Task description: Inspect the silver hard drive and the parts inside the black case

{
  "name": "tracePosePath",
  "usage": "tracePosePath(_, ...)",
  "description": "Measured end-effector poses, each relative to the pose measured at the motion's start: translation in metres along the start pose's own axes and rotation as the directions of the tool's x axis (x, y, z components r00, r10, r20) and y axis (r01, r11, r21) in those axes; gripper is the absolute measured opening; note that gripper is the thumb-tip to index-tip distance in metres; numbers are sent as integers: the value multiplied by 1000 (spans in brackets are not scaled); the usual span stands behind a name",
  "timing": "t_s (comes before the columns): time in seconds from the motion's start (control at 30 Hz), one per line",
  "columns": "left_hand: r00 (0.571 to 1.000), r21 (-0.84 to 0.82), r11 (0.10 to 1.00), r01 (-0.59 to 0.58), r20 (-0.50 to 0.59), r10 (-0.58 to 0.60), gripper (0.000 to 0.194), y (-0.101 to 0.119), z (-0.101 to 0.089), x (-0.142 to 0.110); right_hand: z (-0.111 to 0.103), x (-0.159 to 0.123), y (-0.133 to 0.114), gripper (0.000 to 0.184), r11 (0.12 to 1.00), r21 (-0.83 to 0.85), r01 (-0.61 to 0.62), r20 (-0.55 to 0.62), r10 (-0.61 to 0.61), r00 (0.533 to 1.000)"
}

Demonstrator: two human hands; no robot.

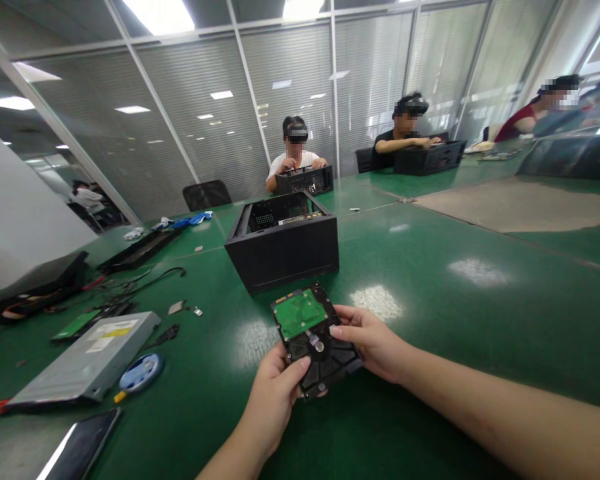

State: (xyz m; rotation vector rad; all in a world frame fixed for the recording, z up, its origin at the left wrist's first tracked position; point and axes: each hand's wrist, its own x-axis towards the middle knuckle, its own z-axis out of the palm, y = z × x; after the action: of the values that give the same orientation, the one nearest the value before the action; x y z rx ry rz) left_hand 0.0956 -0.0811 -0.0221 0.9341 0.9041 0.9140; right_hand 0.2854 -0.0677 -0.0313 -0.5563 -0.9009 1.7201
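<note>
A hard drive (320, 347), black with a green circuit board facing up, is held above the green table in the head view. My left hand (279, 380) grips its lower left edge, thumb on top. On its right side my right hand (365, 333) is closed, with the thumb resting on the upper face and the fingers partly hidden beneath. Just beyond the drive stands a black computer case (290, 247) with an open top; some parts show inside it.
To the left lie a silver optical drive (95, 357), a blue round object (141, 372), a phone (83, 447), cables (130, 287) and a black panel (140, 250). Across the table, a person in white (295, 157) and another in black (405, 137) work at computer cases.
</note>
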Motion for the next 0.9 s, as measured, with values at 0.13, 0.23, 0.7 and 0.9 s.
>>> tracePosePath(0.13,1000,52,999,-7,22,6,42,-2,-2,1,-5,3,5,44,1000,-26,5,-12,-5,1000)
tracePosePath(0.23,1000,66,998,-12,22,10,42,-2,-3,2,-8,3,5,43,999,-44,-13,4,13,1000)
tracePosePath(0.7,998,61,996,60,-2,-60,47,-1,-9,5,-17,4,2,47,991,-78,-110,56,114,992)
tracePosePath(0.9,990,106,986,127,51,-133,45,3,-11,8,-21,4,5,50,990,-99,-105,70,112,991)
